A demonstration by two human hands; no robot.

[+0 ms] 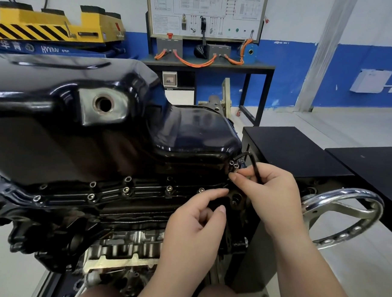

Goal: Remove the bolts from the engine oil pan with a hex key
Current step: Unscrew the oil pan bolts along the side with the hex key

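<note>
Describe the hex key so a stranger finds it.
Follow the glossy black oil pan to its right corner. There the right hand holds the hex key: a thin black L-shaped rod, unlike the short silvery bolts beside it.

One black oil pan (80, 133) with one drain hole (103, 104). Two hands are in frame, the left hand (194, 228) and the right hand (271, 195), with one hex key (255, 167). Five bolts (125, 190) line the near flange; those at the corner cannot be counted. One chrome handwheel (343, 218).
</note>
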